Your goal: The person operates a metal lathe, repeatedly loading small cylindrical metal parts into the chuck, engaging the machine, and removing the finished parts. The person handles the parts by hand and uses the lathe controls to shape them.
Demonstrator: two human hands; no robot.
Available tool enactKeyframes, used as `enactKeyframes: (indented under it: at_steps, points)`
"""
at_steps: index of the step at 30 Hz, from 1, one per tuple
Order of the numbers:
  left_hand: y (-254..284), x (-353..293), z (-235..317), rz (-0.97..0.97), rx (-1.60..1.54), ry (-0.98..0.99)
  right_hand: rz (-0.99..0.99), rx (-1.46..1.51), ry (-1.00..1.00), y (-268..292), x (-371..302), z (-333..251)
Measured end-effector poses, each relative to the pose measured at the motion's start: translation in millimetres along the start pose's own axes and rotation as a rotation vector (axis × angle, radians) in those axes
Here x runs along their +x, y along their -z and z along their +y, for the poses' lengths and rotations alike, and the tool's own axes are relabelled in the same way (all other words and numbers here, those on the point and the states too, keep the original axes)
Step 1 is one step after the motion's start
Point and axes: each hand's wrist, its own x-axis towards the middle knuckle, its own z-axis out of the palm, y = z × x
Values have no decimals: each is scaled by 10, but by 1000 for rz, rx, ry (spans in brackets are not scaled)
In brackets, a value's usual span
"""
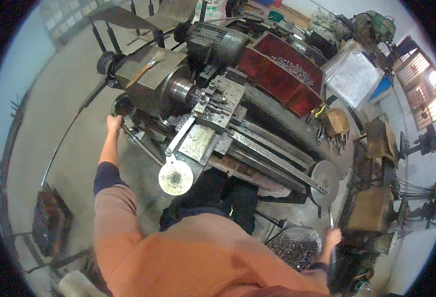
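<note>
With the right hand [333,237], grips a metal lever [333,260] low at the right, below a grey disc [327,173]; seems fully closed round the shaft, without any visible gap. With the left hand [114,122], reaches to a steel rod [141,144] beside a dark round part [124,105]; too small in view to tell how tightly closed, or on which of the two.

Looks stiff, solid and hardly fragile, that lever; probably mounted, so better swung than lifted, and perhaps slick with oil. Best grasped well out from the disc, palm wrapped round, for leverage.

Between the hands, a white handwheel [176,177], then a tool block [223,101] and a shiny chuck [180,91]. On the headstock [151,96], a brush [143,73]. Behind the machine, a red tray [272,83] holding small metal pieces [292,69]. Near the right forearm, a basket [293,230] of metal parts.
</note>
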Motion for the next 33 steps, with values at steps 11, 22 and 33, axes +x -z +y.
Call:
enactKeyframes:
  at_steps: [11, 22, 33]
  points:
    - [1313, -1495, -315, 287, -197, 149, -108, 101, -149, -163, 129, 45]
    - [1239, -1691, -232, 424, -336, 157, -25, 152, -149, -30, -817, -314]
    - [1183, -1630, 42, 333, -234, 159, -8, 137, -168, 9, -762, -351]
